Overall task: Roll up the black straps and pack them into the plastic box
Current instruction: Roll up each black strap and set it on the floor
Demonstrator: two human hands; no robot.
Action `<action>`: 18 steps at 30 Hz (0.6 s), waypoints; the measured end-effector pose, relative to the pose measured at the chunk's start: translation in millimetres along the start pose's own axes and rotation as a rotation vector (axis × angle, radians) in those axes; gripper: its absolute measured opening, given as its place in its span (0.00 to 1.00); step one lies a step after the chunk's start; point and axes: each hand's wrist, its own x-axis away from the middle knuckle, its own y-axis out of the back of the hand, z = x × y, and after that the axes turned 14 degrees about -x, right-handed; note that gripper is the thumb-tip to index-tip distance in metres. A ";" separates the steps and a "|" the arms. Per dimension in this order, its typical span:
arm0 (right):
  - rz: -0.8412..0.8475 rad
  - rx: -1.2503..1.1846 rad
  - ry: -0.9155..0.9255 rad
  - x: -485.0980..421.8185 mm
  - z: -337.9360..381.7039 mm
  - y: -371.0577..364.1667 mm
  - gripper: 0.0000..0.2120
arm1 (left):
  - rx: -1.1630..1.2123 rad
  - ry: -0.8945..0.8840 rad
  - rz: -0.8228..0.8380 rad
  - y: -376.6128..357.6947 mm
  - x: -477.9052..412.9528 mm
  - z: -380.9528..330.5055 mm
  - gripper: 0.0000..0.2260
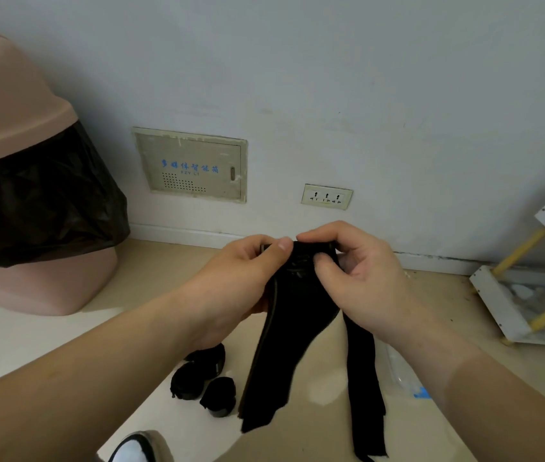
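A long black strap (284, 345) hangs from both my hands above the floor, its two loose ends dangling down to about shoe level. My left hand (247, 271) pinches its top end with thumb and fingers. My right hand (354, 271) pinches the same top end from the right, thumb on the front. Three rolled black straps (202, 381) lie together on the floor below my left forearm. A clear plastic box (401, 375) with a blue bit shows partly under my right forearm.
A pink bin (31, 195) with a black liner stands at the left against the wall. A white and yellow rack (531, 295) stands at the right. The wall carries a panel (194, 168) and a socket (327, 196). A shoe (137, 448) shows at the bottom.
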 end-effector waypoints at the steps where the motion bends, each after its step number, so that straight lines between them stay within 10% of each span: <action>1: -0.003 -0.069 -0.036 -0.1 -0.1 0.0 0.17 | -0.022 -0.016 -0.026 -0.3 0.5 -0.3 0.13; 8: 0.176 -0.530 -0.526 -1.9 2.1 7.3 0.21 | -0.387 -0.316 -0.243 6.2 -0.8 5.8 0.04; 14: 0.044 -0.537 -0.498 -2.4 -2.4 2.9 0.16 | -0.689 -0.551 -0.288 5.6 -1.1 10.9 0.08; 18: -0.056 -0.503 -0.481 -2.7 -4.8 3.3 0.10 | -0.530 -0.368 -0.176 2.6 -1.3 8.0 0.07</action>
